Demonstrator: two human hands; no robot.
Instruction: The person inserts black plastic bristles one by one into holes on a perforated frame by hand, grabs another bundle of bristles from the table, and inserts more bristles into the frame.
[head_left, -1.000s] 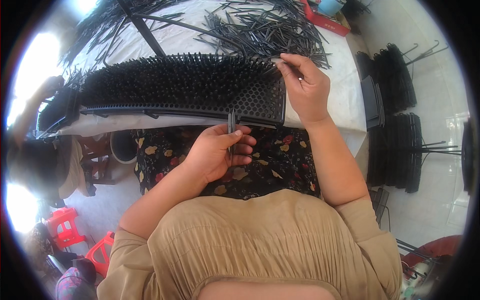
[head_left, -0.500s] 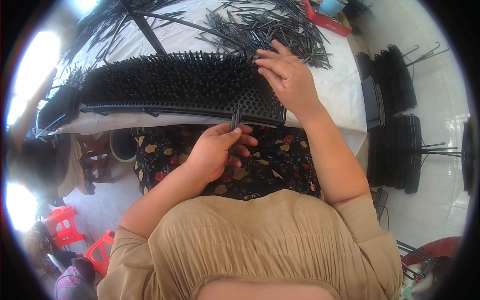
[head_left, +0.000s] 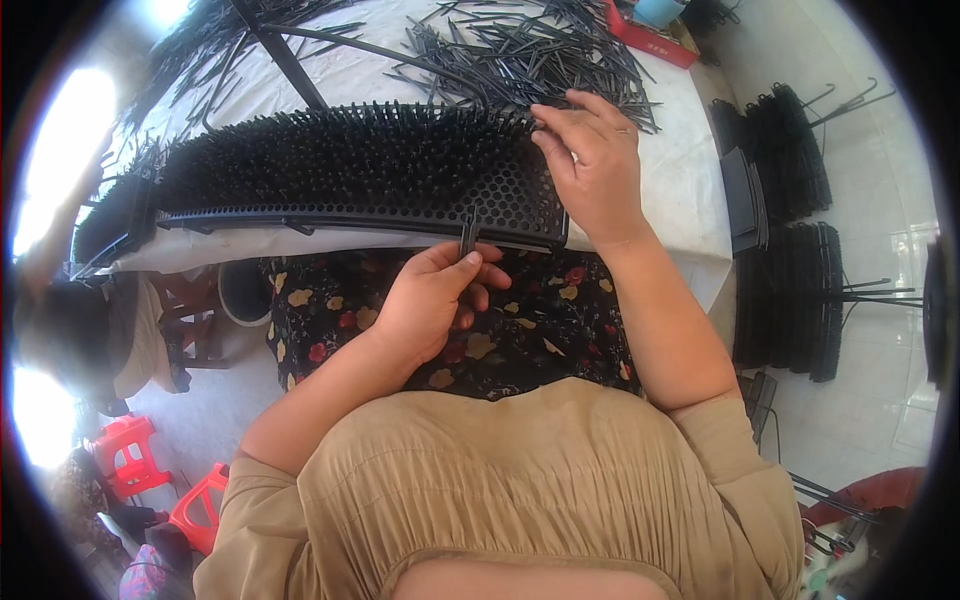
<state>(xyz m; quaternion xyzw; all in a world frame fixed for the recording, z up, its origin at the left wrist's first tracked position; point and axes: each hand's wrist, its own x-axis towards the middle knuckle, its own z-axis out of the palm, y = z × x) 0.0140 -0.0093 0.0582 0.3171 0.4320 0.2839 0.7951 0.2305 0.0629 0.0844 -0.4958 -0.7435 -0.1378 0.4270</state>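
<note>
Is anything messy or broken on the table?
Nothing looks broken. The loose black spikes lie scattered in a criss-cross heap on the white cloth behind the black spiky panel, not lined up. The right hand rests beside them.

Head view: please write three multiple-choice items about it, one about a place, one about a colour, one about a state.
1. Where does the right hand rest?
A. on the right end of the spiked panel
B. on a red stool
C. on the person's lap

2. What colour are the loose sticks on the white table cover?
A. white
B. black
C. red

3. How does the left hand stand?
A. flat and open on the table
B. hanging free below the table
C. fingers pinched on a small black piece at the panel's near edge

Answers: 1 A, the hand lies on the panel's right end, by the spikes. 2 B, the heap is all black. 3 C, thumb and fingers close around the piece.
</note>
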